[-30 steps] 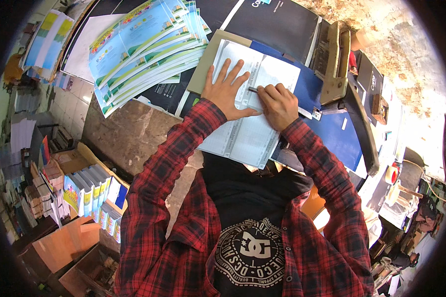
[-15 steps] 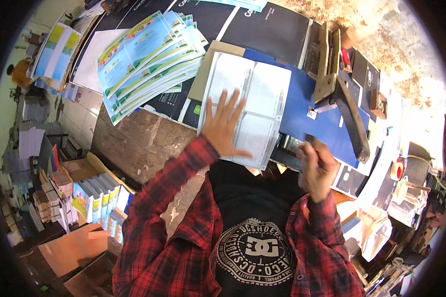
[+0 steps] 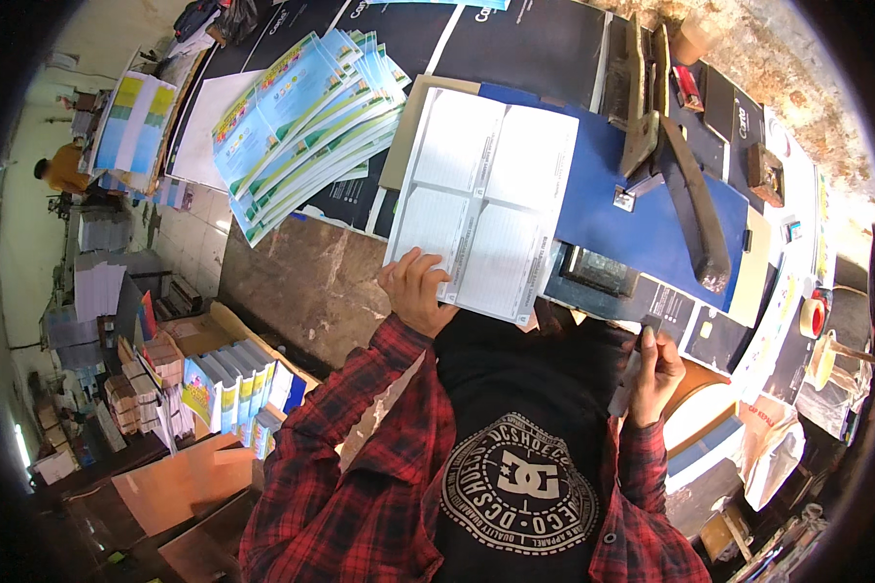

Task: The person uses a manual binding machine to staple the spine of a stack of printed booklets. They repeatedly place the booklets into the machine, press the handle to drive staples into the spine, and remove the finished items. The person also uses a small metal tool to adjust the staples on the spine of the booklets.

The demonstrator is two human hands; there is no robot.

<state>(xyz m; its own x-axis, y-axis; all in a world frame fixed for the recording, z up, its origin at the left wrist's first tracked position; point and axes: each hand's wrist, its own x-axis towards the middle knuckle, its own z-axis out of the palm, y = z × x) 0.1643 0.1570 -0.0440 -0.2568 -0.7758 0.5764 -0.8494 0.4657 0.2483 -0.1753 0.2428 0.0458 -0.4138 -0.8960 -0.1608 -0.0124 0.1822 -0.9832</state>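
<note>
A white printed sheet (image 3: 522, 175), marked off into four panels of ruled lines, lies on the worktable in front of me; whether more sheets lie under it I cannot tell. My left hand (image 3: 418, 290) has its fingers curled over the sheet's near left corner, gripping it. Close to my body, right of the sheet, my right hand (image 3: 657, 375) is closed around a flat dark bar (image 3: 627, 381). Between the sheet and that hand sits a dark rectangular tray-like piece (image 3: 599, 271) at the table edge.
Fanned blue-green printed covers (image 3: 306, 126) lie at the far left. A long-armed metal lever device (image 3: 692, 209) stands on a blue board (image 3: 593, 209) to the right. Bound books (image 3: 238, 389) sit in a box at lower left. A tape roll (image 3: 813, 317) is far right.
My left hand went from lying spread on the sheet to curling around its near left corner. My right hand moved right and nearer my body, still holding the bar.
</note>
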